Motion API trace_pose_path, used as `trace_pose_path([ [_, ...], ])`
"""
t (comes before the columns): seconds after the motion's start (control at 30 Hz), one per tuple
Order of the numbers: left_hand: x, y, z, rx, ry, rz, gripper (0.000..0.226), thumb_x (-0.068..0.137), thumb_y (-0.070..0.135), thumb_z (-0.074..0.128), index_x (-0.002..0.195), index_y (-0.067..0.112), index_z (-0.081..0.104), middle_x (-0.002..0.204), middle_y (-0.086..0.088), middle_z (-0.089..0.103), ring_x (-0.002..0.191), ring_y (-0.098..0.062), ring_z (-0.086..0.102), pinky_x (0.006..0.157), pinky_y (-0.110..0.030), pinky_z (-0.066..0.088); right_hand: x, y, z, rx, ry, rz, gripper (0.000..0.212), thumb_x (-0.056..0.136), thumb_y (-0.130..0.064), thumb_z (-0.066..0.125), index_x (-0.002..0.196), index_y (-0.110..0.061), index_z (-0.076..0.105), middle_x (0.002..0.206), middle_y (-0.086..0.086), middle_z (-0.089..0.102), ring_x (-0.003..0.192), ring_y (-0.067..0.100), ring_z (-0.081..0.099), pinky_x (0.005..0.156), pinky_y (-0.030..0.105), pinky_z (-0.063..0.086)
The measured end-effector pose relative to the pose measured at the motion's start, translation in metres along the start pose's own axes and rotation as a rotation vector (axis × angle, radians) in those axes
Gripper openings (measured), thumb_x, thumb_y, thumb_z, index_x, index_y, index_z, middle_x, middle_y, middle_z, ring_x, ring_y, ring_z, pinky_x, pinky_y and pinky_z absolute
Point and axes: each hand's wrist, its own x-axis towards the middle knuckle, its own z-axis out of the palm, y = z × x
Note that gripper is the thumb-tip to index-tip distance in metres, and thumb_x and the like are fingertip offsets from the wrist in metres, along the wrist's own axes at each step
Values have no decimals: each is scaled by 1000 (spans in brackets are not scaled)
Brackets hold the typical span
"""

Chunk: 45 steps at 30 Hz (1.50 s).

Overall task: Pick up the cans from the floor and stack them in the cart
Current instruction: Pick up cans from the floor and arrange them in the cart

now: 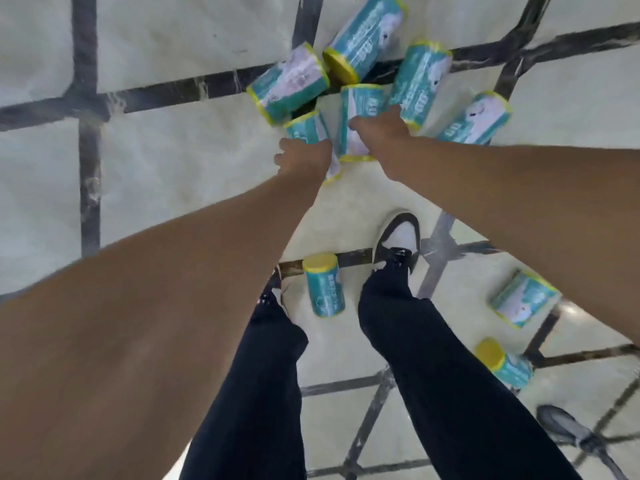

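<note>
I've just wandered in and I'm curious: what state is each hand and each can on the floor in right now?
left hand: grips one can.
right hand: grips another can.
four cans beyond the hands: lying on the floor, untouched.
can between the feet: on the floor, untouched.
two cans at right: on the floor, untouched.
cart: not in view.

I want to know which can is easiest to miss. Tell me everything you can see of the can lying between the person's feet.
The can between the feet is a cylinder with a teal printed label, a yellow lid at its far end and a thin yellow rim at the near end. It lies on its side on the pale tiled floor, partly across a dark grout line, its length running roughly toward the camera. Neither hand touches it; the black-and-white shoe is close by but apart. The label print is too blurred to read.
</note>
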Motion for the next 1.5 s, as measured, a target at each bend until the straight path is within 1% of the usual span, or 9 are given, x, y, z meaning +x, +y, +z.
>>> trace_pose_path([
  [0.2, 50, -3, 48, -143, 178, -84, 100, 73, 57, 78, 145, 18, 21, 140, -11, 41, 131, -35, 41, 110, -51, 36, 53, 9, 43, 27, 137, 37, 114, 76, -55, 77, 159, -20, 8, 149, 12, 40, 134, 32, 44, 112, 46, 39],
  [0.4, 55, -8, 58, -70, 296, -20, 87, 76, 48, 79, 140, 19, 27, 132, -9, 47, 122, -29, 48, 101, -41, 39, 69, 18, 44, -83, 248, -19, 109, 71, -50, 80, 156, -21, 18, 142, 12, 46, 127, 32, 48, 106, 43, 43],
  [0.6, 17, -18, 27, -84, 179, 53, 77, 74, 49, 76, 129, 19, 32, 123, -9, 53, 109, -31, 58, 95, -48, 52, 28, 24, 12, 111, 122, 2, 102, 73, -41, 82, 154, -20, 23, 132, 6, 55, 113, 24, 57, 90, 32, 48],
  [0.93, -266, -13, -117, 32, 54, 156, 71, 78, 43, 80, 125, 11, 39, 107, -7, 54, 92, -25, 59, 74, -36, 51, -246, 12, -170, 238, 27, -40, 73, 73, -33, 88, 127, -15, 42, 108, -2, 57, 95, 19, 59, 81, 29, 49],
  [1.07, -421, 6, -184, 41, 23, 214, 69, 76, 42, 82, 122, 11, 41, 107, -8, 57, 91, -25, 62, 76, -38, 55, -380, 3, -268, 317, 29, -39, 89, 70, -34, 91, 140, -13, 40, 128, 4, 59, 111, 23, 61, 91, 31, 51],
  [1.17, -526, 16, -216, 87, 33, 328, 63, 79, 39, 80, 120, 9, 42, 102, -5, 55, 78, -18, 56, 70, -32, 45, -468, 8, -330, 380, 34, -47, 97, 63, -38, 93, 140, -13, 40, 129, 6, 60, 115, 27, 63, 97, 41, 55],
  [1.27, -604, 11, -232, 56, 17, 411, 65, 79, 37, 81, 124, 8, 43, 106, -5, 54, 89, -22, 55, 75, -31, 44, -543, 27, -372, 430, 41, -94, 78, 68, -35, 92, 126, -14, 43, 117, 7, 61, 102, 25, 64, 84, 37, 57],
  [1.4, -683, -20, -227, 65, 0, 532, 69, 74, 38, 85, 121, 9, 44, 108, -8, 59, 93, -25, 61, 78, -34, 52, -627, 82, -408, 476, 73, -179, 65, 75, -34, 88, 114, -18, 38, 96, -1, 53, 80, 14, 55, 62, 28, 44],
  [1.5, -733, -59, -211, 75, -18, 613, 71, 73, 39, 86, 121, 8, 45, 109, -10, 59, 95, -26, 61, 82, -37, 55, -676, 145, -424, 549, 126, -185, 68, 75, -34, 89, 118, -15, 41, 104, 2, 55, 92, 20, 59, 75, 30, 49],
])
